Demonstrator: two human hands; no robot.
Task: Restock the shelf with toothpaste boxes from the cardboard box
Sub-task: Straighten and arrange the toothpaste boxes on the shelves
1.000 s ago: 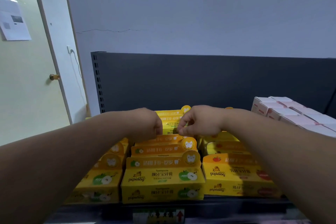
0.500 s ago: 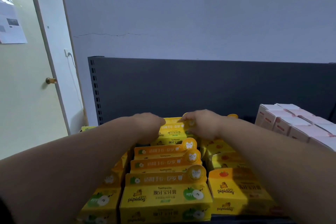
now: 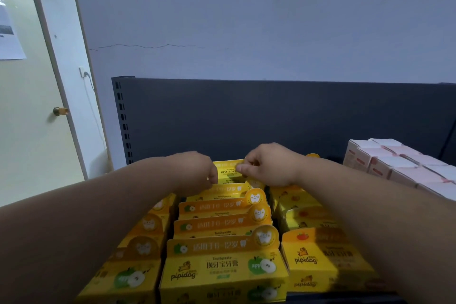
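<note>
Yellow toothpaste boxes stand in three rows on the dark shelf, several deep. Both arms reach over them to the rearmost box of the middle row, near the shelf's dark back panel. My left hand grips that box's left end with curled fingers. My right hand pinches its top right edge between thumb and fingers. The cardboard box is out of view.
Pink and white boxes fill the shelf's right side. The left row and right row of yellow boxes flank the middle one. A door with a knob and a wall socket lie to the left.
The view has moved closer to the shelf. Both hands have pushed back along the middle row and stay closed on the rearmost box near the back panel.
</note>
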